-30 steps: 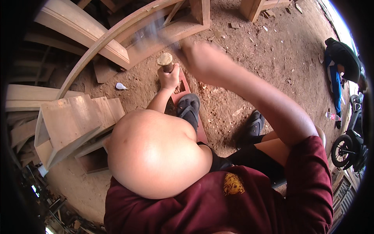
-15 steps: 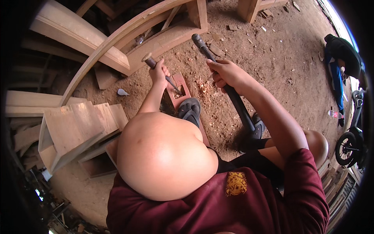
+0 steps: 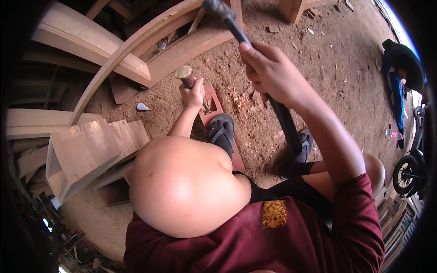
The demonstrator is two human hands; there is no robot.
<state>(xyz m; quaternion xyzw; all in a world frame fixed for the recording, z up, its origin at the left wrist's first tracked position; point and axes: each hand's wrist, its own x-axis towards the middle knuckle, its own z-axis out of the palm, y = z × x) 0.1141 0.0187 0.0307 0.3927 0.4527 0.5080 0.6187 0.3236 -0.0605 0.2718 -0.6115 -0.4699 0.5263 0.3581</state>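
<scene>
My left hand (image 3: 193, 94) is closed around the handle of a chisel (image 3: 185, 76), whose pale, battered top faces up. The blade reaches down into a cut-out in a reddish wooden board (image 3: 211, 119) on the ground; its tip is hard to make out. My right hand (image 3: 273, 75) grips a long dark hammer (image 3: 283, 120), held raised, with its head (image 3: 219, 10) near the top edge and slightly blurred. My sandalled foot (image 3: 221, 128) rests on the board. Fresh wood shavings (image 3: 239, 101) lie just right of it.
Curved wooden frames (image 3: 180, 57) stand at the upper left. A box-like wooden piece (image 3: 84, 148) is at the left, near a small white object (image 3: 142, 107). At the far right, a person (image 3: 403, 66) bends over near a bottle (image 3: 394, 134) and a small wheeled vehicle (image 3: 407, 175).
My right hand has raised the hammer, its head moving up and left. The chisel has turned more upright in my left hand, which shifted slightly right and down.
</scene>
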